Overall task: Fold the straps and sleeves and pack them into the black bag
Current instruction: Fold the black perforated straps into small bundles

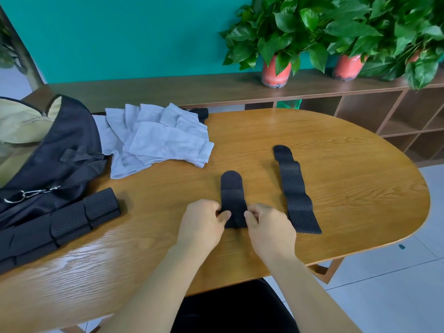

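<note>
Where the oval wooden counter (336,164) runs out to the person's left, the black bag (64,145) lies slumped on its side, mouth open and tan lining showing. None of the task's load can be seen inside it. Just beside the bag, toward the far edge, a loose heap of pale grey sleeves (156,140) lies overlapping and unfolded. Against the bag's near side rests a row of folded straps (72,219), black and perforated, each doubled into a thick pad. To the person's right a long strap (295,195) lies flat at full length, slightly wavy, one end rounded, just clear of the hands.

Centre: the half-folded strap (232,191), perforated black webbing with a smooth rounded tab at its far end and its near portion doubled over. The left hand (204,222) and right hand (269,227) flank that near portion, each with fingers curled and thumb pinching an edge of the strap.

Step in hand, by judgement: folding the straps, which looks well advanced, with the sleeves and the packing not yet begun. The next move probably calls for turning the doubled portion toward the tab, keeping both edges aligned, then pressing it flat. The springy webbing is likely to unroll if let go early.
</note>
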`<action>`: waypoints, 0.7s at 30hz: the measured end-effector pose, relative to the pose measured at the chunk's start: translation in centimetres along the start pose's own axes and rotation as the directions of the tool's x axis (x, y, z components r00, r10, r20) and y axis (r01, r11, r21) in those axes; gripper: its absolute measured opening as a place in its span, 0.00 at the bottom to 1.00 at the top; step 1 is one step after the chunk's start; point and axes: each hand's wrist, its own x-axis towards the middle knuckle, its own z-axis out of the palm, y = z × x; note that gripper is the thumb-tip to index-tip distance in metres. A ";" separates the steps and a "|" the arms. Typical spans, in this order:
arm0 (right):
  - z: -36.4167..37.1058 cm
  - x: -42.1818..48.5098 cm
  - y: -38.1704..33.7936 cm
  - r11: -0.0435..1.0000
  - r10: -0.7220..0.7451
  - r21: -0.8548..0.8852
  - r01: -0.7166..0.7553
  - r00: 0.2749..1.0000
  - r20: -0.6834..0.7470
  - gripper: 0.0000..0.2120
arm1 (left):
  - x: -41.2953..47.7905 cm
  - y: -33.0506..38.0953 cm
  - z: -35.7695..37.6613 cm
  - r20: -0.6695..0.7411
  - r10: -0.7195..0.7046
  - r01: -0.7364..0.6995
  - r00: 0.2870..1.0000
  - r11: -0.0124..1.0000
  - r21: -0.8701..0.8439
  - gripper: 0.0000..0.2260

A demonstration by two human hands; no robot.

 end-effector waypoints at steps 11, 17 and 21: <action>0.7 -0.2 1.6 0.916 -0.398 -0.056 0.396 0.917 -0.017 0.20 | -1.1 -0.8 -0.1 0.104 0.436 -0.447 0.894 0.855 0.262 0.24; 0.5 -0.5 1.9 0.897 -0.422 -0.098 0.431 0.901 0.106 0.25 | -1.1 -1.1 -0.5 0.202 0.399 -0.445 0.894 0.842 0.305 0.24; 0.4 -1.7 2.1 0.896 -0.427 -0.084 0.435 0.899 0.099 0.25 | -1.9 -1.2 -0.9 0.224 0.412 -0.466 0.883 0.817 0.338 0.24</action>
